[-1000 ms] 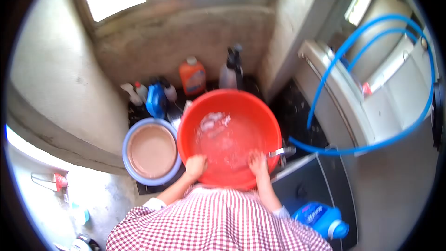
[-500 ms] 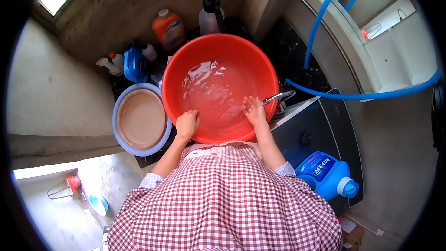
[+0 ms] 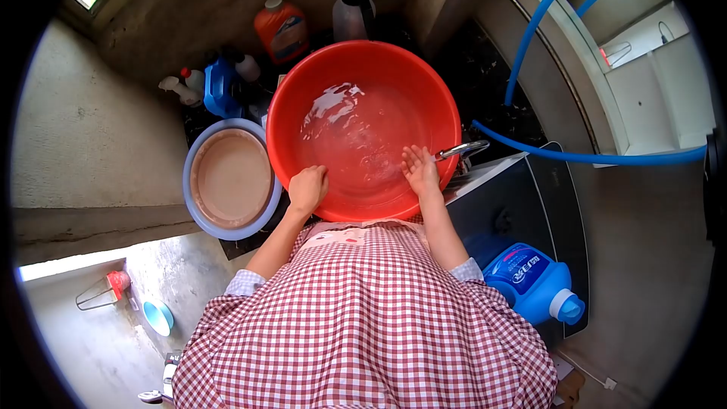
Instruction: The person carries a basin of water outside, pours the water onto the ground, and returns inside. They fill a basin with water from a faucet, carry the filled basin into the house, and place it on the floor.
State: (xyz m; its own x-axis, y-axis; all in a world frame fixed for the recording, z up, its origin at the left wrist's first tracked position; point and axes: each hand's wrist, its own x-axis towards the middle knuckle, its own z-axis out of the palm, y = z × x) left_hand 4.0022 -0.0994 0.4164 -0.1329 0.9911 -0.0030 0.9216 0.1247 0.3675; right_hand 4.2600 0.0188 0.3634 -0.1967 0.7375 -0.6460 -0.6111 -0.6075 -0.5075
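A large red basin point(image 3: 363, 57) holds clear water with ripples and bright reflections. Over its near left side is my left hand point(image 3: 309, 189), its fingers curled closed; whatever they may hold is hidden. My right hand point(image 3: 421, 172) is open, palm up and fingers spread, over the right side of the basin. Just beside those fingers is the tip of a chrome faucet point(image 3: 463, 149), which reaches in over the right rim. Left of the red basin stands a smaller lavender basin point(image 3: 191, 201) with cloudy brownish water.
Behind the basins stand an orange bottle point(image 3: 282, 32), a pump sprayer point(image 3: 352, 15), a blue jug point(image 3: 220, 89) and a white spray bottle point(image 3: 180, 91). A blue detergent bottle point(image 3: 530, 276) lies on a dark surface at right. A blue hose point(image 3: 591, 157) loops on the right.
The view has shifted slightly, so the basin and hands appear a little higher and farther right. The ripples near my right hand look weaker. Both hands keep nearly the same pose.
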